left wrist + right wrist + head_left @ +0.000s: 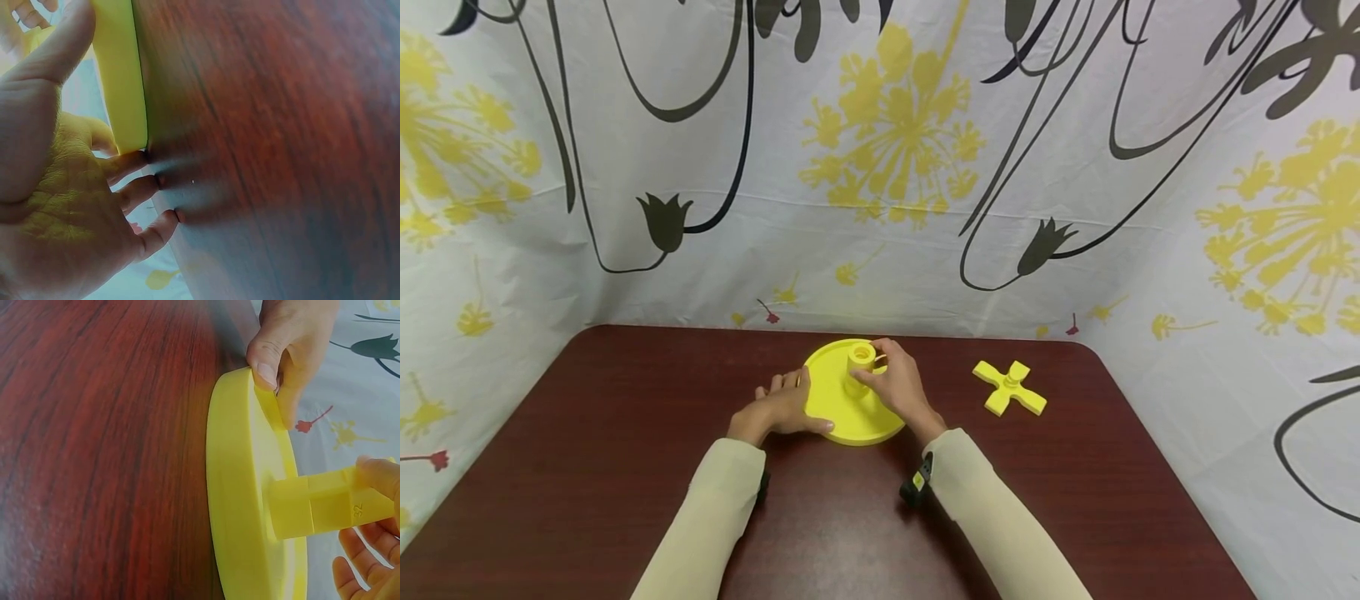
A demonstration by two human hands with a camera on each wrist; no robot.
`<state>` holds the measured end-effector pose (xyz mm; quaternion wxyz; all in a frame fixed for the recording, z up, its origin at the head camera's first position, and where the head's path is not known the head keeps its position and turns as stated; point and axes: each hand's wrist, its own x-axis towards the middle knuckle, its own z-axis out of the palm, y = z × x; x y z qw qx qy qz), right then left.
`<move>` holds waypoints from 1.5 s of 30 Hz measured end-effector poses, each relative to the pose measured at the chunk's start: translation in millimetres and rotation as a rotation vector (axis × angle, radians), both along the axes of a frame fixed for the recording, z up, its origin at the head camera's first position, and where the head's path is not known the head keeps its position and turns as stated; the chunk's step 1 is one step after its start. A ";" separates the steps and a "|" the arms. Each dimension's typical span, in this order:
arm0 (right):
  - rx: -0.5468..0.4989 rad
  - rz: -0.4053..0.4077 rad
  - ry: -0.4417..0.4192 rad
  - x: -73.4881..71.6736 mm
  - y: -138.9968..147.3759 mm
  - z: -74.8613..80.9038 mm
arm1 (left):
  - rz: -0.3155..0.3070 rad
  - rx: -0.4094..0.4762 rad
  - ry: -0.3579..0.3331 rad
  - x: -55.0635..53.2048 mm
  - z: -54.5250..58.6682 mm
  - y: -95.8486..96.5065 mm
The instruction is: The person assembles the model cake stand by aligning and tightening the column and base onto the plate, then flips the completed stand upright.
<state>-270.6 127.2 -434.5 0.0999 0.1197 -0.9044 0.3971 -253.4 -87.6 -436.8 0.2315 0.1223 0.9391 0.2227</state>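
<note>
A round yellow plate (842, 425) with a raised rim lies on the dark red-brown table. My left hand (781, 407) grips its left edge, the thumb over the near rim and the other fingers along the far side. In the left wrist view some fingertips (167, 217) rest on the tabletop. A yellow post (331, 503) marked 32 stands upright at the middle of the plate; its top is hollow. My right hand (901, 385) pinches the post near its top between thumb and fingers. The post's lower end meets the plate's face.
To the right on the table (1112, 492) lies a yellow cross-shaped piece (1011, 388) with a short round stub at its centre. A white cloth (790, 225) with a flower print hangs behind the table and along both sides.
</note>
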 end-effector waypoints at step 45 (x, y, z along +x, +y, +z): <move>0.223 -0.208 -0.071 13.8 215.7 -3.0 | 0.008 0.072 -0.022 3.7 2.0 -0.9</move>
